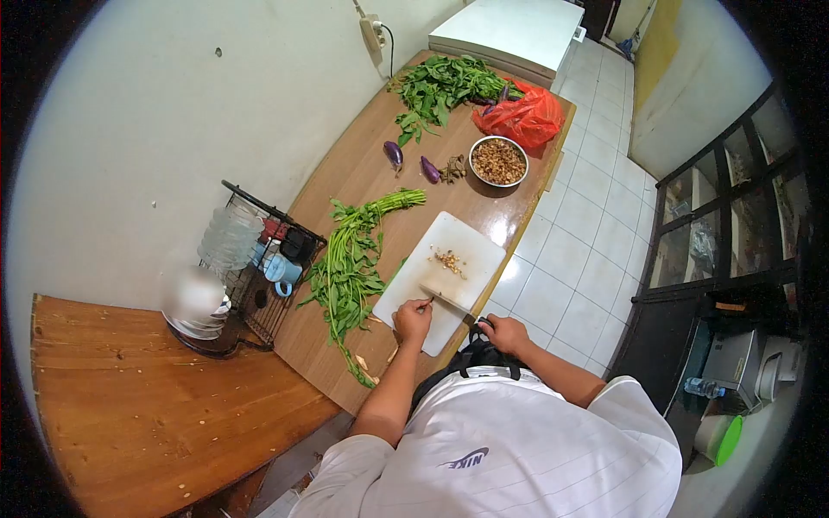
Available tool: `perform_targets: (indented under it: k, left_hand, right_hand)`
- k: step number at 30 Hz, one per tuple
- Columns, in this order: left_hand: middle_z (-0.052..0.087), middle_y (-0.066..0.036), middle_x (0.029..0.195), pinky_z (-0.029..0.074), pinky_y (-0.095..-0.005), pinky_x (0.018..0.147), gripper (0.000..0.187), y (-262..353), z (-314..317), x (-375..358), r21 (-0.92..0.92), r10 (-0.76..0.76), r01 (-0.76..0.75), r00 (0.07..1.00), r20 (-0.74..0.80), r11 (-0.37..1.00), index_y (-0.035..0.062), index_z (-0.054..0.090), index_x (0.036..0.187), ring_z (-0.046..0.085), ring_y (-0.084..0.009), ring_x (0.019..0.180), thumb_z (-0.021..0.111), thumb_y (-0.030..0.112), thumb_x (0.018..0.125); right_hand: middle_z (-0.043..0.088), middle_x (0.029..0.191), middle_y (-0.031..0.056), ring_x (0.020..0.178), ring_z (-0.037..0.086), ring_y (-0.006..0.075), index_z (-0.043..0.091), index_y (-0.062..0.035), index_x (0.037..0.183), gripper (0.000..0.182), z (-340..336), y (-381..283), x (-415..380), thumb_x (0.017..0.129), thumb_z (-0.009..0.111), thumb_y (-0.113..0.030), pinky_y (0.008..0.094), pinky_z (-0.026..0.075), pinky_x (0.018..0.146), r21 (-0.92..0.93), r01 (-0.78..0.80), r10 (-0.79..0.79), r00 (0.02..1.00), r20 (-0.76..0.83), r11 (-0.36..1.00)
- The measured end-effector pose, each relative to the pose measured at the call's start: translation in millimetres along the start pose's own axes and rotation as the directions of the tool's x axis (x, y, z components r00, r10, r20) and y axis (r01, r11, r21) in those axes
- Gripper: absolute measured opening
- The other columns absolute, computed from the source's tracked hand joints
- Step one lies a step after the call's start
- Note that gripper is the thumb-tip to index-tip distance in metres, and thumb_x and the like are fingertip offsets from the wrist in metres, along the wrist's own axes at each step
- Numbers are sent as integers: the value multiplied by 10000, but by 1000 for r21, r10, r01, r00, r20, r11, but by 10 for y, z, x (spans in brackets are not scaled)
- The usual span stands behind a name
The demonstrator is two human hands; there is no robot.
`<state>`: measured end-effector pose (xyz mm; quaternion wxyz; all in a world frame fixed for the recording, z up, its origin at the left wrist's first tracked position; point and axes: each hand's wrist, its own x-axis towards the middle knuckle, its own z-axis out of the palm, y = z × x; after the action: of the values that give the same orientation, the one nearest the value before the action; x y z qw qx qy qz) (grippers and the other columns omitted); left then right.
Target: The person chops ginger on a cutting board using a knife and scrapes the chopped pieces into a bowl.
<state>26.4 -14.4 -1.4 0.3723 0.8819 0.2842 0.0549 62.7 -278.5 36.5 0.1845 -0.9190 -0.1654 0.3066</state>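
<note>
A white cutting board point(471, 246) lies on the wooden counter point(345, 173). A small pile of chopped bits point(449, 262) sits near the board's middle. My right hand point(504, 332) grips a knife point(449, 300) by its handle, the blade lying across the board's near part. My left hand point(412, 320) rests on the board's near edge, fingertips pinching a small piece right beside the blade. A bunch of leafy green stems point(354, 263) lies just left of the board.
Farther along the counter are a metal bowl of brown bits point(498, 161), two small purple eggplants point(411, 161), more greens point(440, 86) and a red plastic bag point(527, 116). A black wire rack point(263, 268) with cups stands at left. White tiled floor lies to the right.
</note>
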Motion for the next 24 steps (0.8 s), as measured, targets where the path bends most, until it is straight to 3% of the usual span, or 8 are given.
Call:
perform_targets:
  k: [6,14,24]
  left_hand:
    - [782,-66,911,495,-432,832,160,-30,20,5,54,8,-8,1000,-9,999,137,828,913,727,-280,855,800,267,823]
    - [783,-67,916,498,-429,817,156,-8,-10,-2,-29,46,-47,999,-29,998,138,827,914,731,-277,862,807,263,823]
    - [768,-71,887,494,-428,802,165,-7,-5,3,11,4,-4,1000,-15,1000,126,822,894,719,-293,840,815,273,819]
  right_hand:
    - [731,914,210,914,698,436,678,-131,1109,519,-56,-47,-73,1045,441,-589,555,544,778,37,30,-33,997,74,999]
    - [730,898,210,903,698,441,684,-119,1084,529,21,-41,-32,1044,446,-589,554,544,783,64,18,-20,1000,21,998]
    - [730,890,208,893,701,439,685,-121,1072,514,-40,-62,-68,1040,458,-581,554,545,779,64,44,-46,998,32,997]
